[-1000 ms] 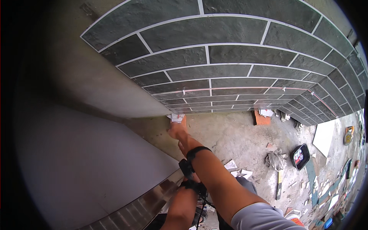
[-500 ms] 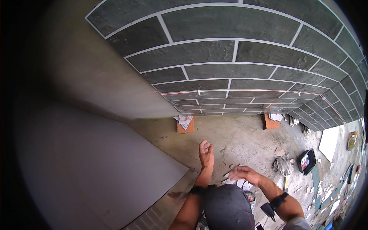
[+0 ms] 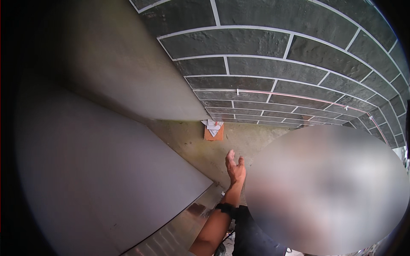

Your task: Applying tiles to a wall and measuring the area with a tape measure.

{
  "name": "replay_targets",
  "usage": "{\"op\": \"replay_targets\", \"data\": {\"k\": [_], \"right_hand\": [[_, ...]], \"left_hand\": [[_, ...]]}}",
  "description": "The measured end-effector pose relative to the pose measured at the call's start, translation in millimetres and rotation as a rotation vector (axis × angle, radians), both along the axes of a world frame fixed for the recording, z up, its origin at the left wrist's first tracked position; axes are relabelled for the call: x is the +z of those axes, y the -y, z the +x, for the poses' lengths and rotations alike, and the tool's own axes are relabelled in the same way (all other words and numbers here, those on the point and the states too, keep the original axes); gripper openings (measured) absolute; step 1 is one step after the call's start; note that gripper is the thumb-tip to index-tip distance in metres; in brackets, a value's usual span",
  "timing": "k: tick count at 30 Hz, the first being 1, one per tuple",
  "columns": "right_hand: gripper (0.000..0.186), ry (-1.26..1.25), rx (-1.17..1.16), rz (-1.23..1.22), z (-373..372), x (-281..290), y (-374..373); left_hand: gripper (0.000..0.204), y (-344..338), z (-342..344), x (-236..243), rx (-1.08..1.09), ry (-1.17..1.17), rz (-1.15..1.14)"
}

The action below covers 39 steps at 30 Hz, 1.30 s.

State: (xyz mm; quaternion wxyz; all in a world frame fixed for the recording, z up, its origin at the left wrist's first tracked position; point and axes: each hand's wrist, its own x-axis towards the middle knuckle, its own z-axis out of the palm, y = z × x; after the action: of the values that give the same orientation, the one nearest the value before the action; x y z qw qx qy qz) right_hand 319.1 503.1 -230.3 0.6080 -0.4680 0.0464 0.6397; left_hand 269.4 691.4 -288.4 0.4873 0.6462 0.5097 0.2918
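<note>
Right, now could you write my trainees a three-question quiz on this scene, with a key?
1. True or false: the left hand is gripping the orange brick.
2. What lies on the brick? (a) a coil of rope (b) white pieces (c) a hammer
3. Complete: the joints between the dark wall tiles are ____ in colour.

Key: 1. False: the hand is open, apart from the brick. 2. b. 3. White.

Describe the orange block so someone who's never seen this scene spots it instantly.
Find the dark tiled wall and follow it to its bottom left corner. On the floor there, beyond the left hand, sits the orange block, set apart by its colour and the pale scraps on top.
</note>
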Motion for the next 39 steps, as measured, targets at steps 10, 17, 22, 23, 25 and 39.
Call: {"op": "replay_targets", "data": {"k": [10, 17, 22, 23, 25, 39], "right_hand": [[0.029, 0.789, 1.032, -0.009, 151, 86, -202], [0.035, 0.319, 0.004, -0.019, 97, -6, -256], [0.045, -0.078, -0.432, -0.022, 82, -44, -259], [0.044, -0.100, -0.441, 0.007, 82, -50, -264], [0.044, -0.135, -0.445, 0.038, 74, -53, -275], [0.026, -0.117, -0.463, 0.080, 62, -49, -298]], "left_hand": [[0.066, -55, 55, 23, 0.302, -0.328, 0.223], [0.069, -96, 59, 15, 0.179, -0.648, 0.247], [0.072, -104, 52, -7, 0.045, -0.780, 0.396], [0.071, -104, 51, -10, 0.023, -0.756, 0.412], [0.070, -108, 44, -17, 0.005, -0.747, 0.431], [0.060, -114, 43, -36, -0.016, -0.871, 0.398]]}}
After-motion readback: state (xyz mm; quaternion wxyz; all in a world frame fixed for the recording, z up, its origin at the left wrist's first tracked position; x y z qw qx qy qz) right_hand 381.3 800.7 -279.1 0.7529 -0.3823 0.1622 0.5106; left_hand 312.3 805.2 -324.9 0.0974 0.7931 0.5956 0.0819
